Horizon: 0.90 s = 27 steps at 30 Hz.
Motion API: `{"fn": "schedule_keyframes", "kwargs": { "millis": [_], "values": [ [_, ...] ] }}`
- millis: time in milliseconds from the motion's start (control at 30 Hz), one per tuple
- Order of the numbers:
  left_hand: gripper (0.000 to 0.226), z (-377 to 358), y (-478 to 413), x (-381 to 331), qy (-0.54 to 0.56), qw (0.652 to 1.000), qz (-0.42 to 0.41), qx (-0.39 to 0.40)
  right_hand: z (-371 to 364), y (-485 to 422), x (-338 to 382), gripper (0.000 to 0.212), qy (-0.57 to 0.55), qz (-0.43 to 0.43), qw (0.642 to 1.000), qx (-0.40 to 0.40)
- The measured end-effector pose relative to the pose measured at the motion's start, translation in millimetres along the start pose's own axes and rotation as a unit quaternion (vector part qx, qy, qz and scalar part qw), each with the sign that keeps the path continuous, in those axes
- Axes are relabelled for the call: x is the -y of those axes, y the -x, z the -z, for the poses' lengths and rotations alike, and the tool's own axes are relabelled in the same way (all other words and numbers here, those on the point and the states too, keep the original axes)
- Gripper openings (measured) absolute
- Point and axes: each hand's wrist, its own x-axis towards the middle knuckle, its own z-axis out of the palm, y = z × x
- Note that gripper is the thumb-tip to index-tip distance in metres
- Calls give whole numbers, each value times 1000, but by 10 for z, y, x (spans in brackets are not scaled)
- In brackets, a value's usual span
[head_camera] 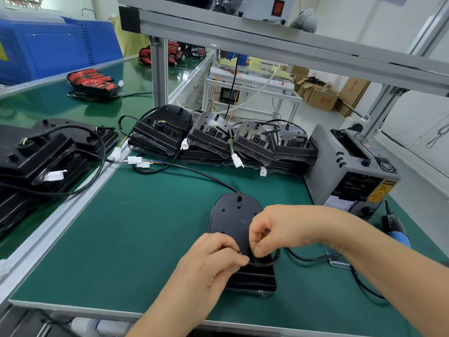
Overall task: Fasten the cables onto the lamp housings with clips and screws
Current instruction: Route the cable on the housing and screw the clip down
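Lamp housing (232, 218) lies face-down on the green worktop (145, 227), near its front edge. Left hand (209, 262) and right hand (279, 229) are close together, both pinching the black cable (275, 260) against the housing's near end. No clip discernible. Risk: if either pinch slackens, the looped cable could spring off its seat before fastening.

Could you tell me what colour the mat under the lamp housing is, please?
Dark green mat, clearest in the head view.

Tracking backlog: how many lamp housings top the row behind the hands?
4, side by side: leftmost housing, second housing, third housing, fourth housing beside the grey machine. More lie stacked underneath, partly hidden.
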Motion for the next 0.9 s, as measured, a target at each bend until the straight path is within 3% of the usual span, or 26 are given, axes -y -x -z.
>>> {"fn": "schedule_keyframes", "kwargs": {
  "millis": [433,900],
  "values": [
    [13,-19,18,-18,-1,1000,-1,-28,3,-41,30,14,14,10,1000,-4],
    [14,-41,33,-3,4,999,1,-42,-114,59,-82,17,-59,3,997,-43]
  ]
}}
